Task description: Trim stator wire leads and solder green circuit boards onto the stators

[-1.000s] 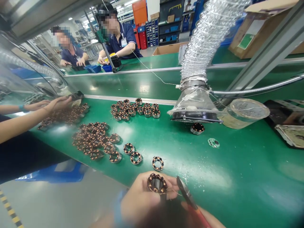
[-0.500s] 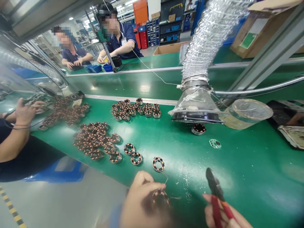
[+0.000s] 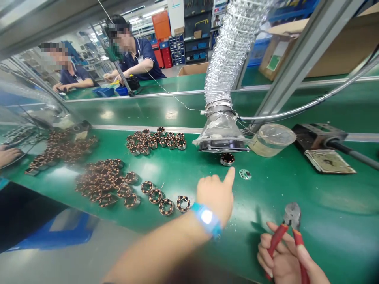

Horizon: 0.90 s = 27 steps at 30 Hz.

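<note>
My left hand (image 3: 215, 193), with a blue band on its wrist, reaches across the bench. Its index finger points towards a copper-wound stator (image 3: 227, 159) under the extraction hood, apart from it. The other fingers are bent and partly hidden; I see nothing held in them. Just right of that stator lies a small round circuit board (image 3: 245, 174). At the lower right, my right hand (image 3: 284, 256) is closed round red-handled cutting pliers (image 3: 292, 215), their handles spread and head pointing up. Left of my left wrist, a loose stator (image 3: 183, 203) lies beside another stator (image 3: 166, 206).
A clear extraction hood (image 3: 222, 132) hangs from a foil duct. Heaps of stators (image 3: 100, 179) cover the bench's left side. A clear round tub (image 3: 274, 140) and a metal fixture (image 3: 322, 136) stand right. A co-worker's hand (image 3: 8, 156) is at far left.
My left hand has let go of a stator, now lying in the near row, and moved forward towards the hood. The pliers have turned upright and their handles have spread. The view has shifted right.
</note>
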### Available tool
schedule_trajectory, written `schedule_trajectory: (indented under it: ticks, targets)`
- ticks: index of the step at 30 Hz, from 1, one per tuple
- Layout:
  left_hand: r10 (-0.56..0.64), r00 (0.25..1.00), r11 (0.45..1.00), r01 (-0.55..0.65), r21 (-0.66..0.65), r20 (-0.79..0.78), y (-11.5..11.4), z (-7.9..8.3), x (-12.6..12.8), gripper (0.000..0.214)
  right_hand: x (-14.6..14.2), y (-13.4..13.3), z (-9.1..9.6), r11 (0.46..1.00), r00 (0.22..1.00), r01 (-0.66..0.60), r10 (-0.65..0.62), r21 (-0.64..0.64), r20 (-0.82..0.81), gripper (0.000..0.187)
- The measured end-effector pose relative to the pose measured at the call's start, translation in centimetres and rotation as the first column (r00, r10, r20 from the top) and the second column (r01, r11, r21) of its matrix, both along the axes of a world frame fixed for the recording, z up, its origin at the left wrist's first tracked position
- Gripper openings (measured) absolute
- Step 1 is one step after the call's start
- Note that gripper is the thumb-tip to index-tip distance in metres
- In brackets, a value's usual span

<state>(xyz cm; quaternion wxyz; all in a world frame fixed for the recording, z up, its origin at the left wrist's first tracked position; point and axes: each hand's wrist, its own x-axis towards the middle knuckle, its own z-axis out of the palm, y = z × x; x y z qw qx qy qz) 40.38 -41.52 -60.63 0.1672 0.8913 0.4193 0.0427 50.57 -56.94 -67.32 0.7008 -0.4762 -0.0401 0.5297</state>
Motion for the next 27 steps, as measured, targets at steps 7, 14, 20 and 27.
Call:
schedule_trajectory:
  ticks: [7,14,20,27]
  targets:
    - [0.083,0.994,0.997,-0.082,0.016,-0.066,3.8,-1.3,5.8,0.032,0.5,-0.4,0.6,1.000,0.999,0.001,0.000,0.011,-0.050,0.031]
    - [0.011,0.999,1.000,-0.012,-0.017,-0.040,1.4,-0.8,0.7,0.031,0.2,-0.5,1.0,0.998,0.998,-0.049,0.051,0.032,-0.044,0.030]
    - [-0.100,0.978,0.992,0.112,-0.054,0.185,-1.7,-1.6,-3.1,0.019,0.0,0.1,1.4,0.993,0.991,-0.117,0.116,0.011,0.061,0.032]
    - [-0.023,0.763,0.996,0.076,-0.054,0.646,-5.4,-2.0,-6.6,0.049,-2.8,2.0,2.2,0.983,0.959,-0.181,0.175,0.006,0.221,0.041]
